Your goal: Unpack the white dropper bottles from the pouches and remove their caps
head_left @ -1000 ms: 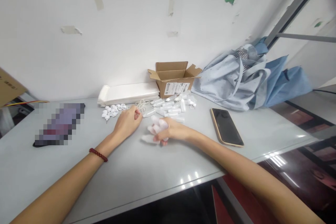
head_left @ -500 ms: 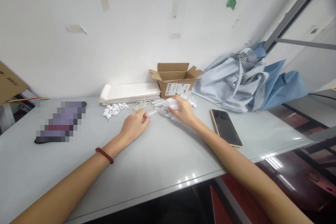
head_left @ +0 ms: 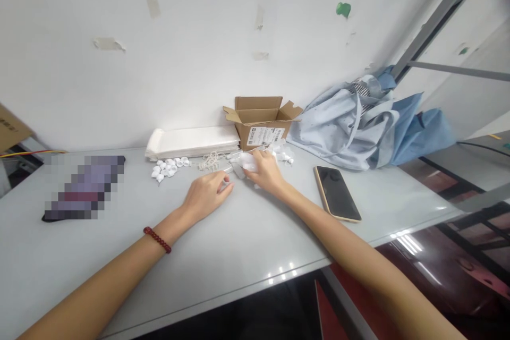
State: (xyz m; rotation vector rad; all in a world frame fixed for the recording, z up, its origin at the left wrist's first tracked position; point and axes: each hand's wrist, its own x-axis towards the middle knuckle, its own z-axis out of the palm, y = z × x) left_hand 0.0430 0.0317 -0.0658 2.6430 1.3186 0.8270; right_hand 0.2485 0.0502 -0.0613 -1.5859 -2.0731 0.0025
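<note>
The left hand [head_left: 207,196], a red bead bracelet [head_left: 157,239] on its wrist, rests on the tabletop [head_left: 223,255] near the middle. Its grip is pressed together, with thumb and fingertips pinching a loose tube [head_left: 224,186] low against the surface, probably to keep so small a piece from rolling. Just beside it, toward the far edge, the right hand [head_left: 266,171] has its grip curled around a bundle of tubes [head_left: 246,162], small clear ones gathered in one fistful at the front of the tube pile [head_left: 281,151]. The supplies stand in a row along the far edge, apparently sorted by kind and all within arm's reach: a stack of white bags [head_left: 191,141], white caps [head_left: 167,168] in a loose heap, a tangle of pale bands [head_left: 211,159], and an open cardboard box [head_left: 261,117] behind the tubes. The box carries a white printed label [head_left: 265,135] facing the person, its lines too small to read. A phone [head_left: 337,192] lies screen up toward the right edge, well apart from the small parts, likely to keep it out of the way. A blue garment [head_left: 358,117] is heaped at the far right corner, and a dark blurred object [head_left: 83,188] lies toward the left edge.
</note>
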